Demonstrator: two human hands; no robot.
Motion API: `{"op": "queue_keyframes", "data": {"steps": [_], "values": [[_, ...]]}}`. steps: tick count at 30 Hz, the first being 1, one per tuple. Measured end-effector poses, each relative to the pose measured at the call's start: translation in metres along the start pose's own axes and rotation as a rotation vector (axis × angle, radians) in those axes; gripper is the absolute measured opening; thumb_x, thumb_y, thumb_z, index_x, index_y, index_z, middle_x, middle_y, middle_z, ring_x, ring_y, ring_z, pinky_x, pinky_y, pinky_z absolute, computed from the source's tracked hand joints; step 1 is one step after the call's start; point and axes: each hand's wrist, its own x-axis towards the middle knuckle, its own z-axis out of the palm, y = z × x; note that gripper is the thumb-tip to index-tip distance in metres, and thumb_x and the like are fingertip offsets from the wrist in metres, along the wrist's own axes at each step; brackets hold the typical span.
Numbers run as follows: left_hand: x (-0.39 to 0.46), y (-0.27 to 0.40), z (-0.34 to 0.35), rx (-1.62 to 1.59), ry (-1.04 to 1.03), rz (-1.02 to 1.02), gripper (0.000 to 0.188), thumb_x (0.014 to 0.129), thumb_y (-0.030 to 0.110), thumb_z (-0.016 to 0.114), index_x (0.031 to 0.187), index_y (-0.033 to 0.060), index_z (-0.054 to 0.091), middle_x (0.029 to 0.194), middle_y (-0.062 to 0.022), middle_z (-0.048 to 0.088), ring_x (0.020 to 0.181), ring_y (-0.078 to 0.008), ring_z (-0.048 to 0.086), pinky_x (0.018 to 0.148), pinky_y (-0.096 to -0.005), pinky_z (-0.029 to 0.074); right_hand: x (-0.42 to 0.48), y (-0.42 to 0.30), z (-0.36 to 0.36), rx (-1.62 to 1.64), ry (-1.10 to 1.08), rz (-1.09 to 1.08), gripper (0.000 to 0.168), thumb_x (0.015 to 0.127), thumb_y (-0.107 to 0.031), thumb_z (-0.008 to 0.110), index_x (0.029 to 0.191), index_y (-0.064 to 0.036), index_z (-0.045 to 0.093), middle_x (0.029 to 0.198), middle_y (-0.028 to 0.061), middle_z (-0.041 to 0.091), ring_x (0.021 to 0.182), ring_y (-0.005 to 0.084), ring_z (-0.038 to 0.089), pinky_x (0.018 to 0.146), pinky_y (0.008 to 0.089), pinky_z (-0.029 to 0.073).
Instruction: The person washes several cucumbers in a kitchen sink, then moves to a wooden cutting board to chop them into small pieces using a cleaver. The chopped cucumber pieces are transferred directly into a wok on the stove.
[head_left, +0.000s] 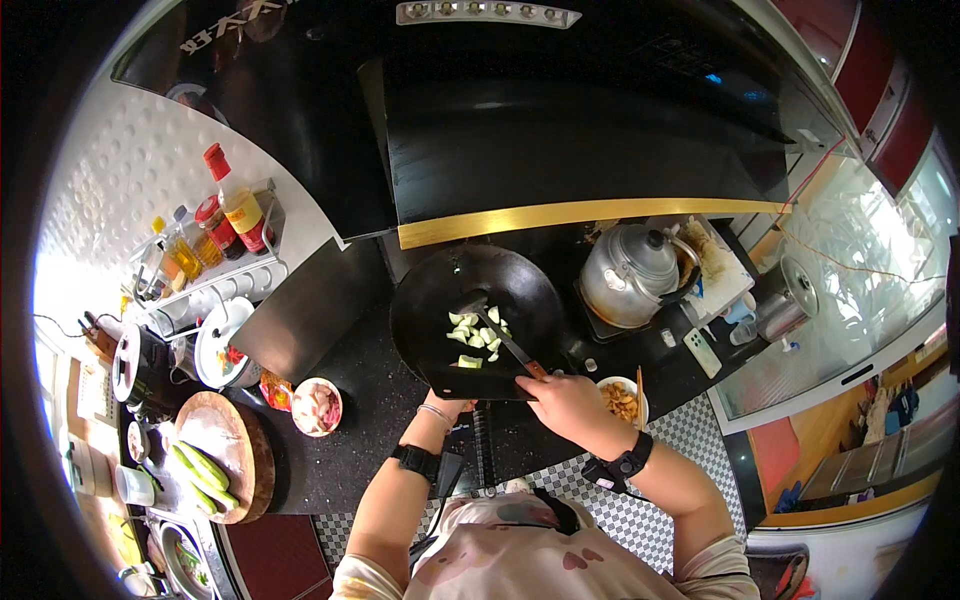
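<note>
My right hand (570, 409) grips a dark cleaver (487, 385), its blade held flat across the near side of a black wok (420, 300). Most of my left hand (448, 403) is hidden behind the blade. Past its edge shows a piece of pale green vegetable (470, 362), which appears to be in the left fingers. Several cut vegetable chunks (476, 341) lie in the wok. A spatula (508, 342) with a brown handle end leans in it, close to my right hand. The wok's long black handle (484, 450) points towards me.
A metal kettle (628, 277) stands right of the wok, above a bowl of browned food (621, 401) with chopsticks. At left are a bowl of raw meat (316, 407) and peeled green vegetables (202, 474) on a round wooden board (251, 480). A range hood (585, 142) overhangs the stove.
</note>
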Motion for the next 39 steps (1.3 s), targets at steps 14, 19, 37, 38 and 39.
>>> {"op": "queue_keyframes", "data": {"steps": [14,19,37,38,39], "values": [[0.005,0.007,0.005,0.141,0.028,0.026,0.011,0.081,0.004,0.066,0.091,0.0034,0.063,0.067,-0.0021,0.058,0.054,-0.0104,0.053,0.047,-0.0239,0.043,-0.001,0.013,0.008,0.014,0.031,0.033,0.023,0.083,-0.022,0.062,0.104,-0.014,0.068,0.077,0.0083,0.068,0.067,0.0261,0.066,0.057,0.038,0.051],[-0.004,0.007,0.008,0.079,0.009,0.134,0.011,0.082,0.006,0.062,0.093,0.0036,0.061,0.068,-0.0022,0.059,0.053,-0.01,0.053,0.046,-0.0238,0.042,-0.002,0.005,0.007,-0.028,0.032,-0.001,0.025,0.08,-0.02,0.063,0.103,-0.014,0.068,0.075,0.007,0.067,0.065,0.0251,0.065,0.056,0.0374,0.051],[-0.011,0.017,0.008,0.151,0.007,0.023,0.011,0.082,0.009,0.063,0.088,0.003,0.056,0.063,-0.0012,0.052,0.045,-0.0091,0.043,0.039,-0.0242,0.032,-0.003,0.02,0.019,-0.064,-0.006,0.066,0.019,0.083,-0.022,0.062,0.098,-0.012,0.067,0.072,0.0081,0.066,0.063,0.0268,0.065,0.053,0.0388,0.051],[-0.01,0.017,0.007,0.189,0.038,-0.02,0.011,0.082,0.009,0.063,0.089,0.0023,0.056,0.063,-0.0012,0.052,0.045,-0.009,0.043,0.039,-0.0242,0.032,-0.003,0.027,0.024,-0.073,-0.015,0.088,0.018,0.083,-0.022,0.062,0.097,-0.012,0.067,0.072,0.0077,0.066,0.062,0.0267,0.065,0.053,0.0385,0.051],[-0.011,0.017,0.006,0.142,0.028,-0.006,0.012,0.082,0.008,0.063,0.089,0.0018,0.056,0.063,-0.0013,0.052,0.045,-0.0091,0.043,0.04,-0.0242,0.033,-0.004,0.031,0.026,-0.12,-0.043,0.126,0.015,0.083,-0.022,0.062,0.093,-0.012,0.066,0.072,0.008,0.066,0.064,0.0271,0.066,0.053,0.0391,0.051]]}}
